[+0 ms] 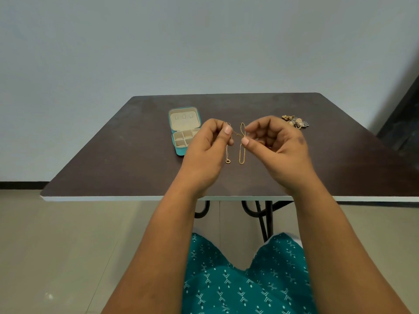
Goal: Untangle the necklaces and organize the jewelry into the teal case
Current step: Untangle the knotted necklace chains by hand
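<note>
Both hands raised above tabletop (118,159), chains strung between them. Left hand (206,150) pinches thin pale chain (227,150) with ring pendant; right hand (276,141) pinches gold chain (242,152), hanging as doubled loop. Short crossing between the two, apparently the tangle. Teal case (184,130) lies open at 10 o'clock of hands; heap of other jewelry (295,121) at 2 o'clock. Judgement: chains very light, limp, slippery, kink easily; hold close beside the crossing, tease loops apart, no hard pulling
</note>
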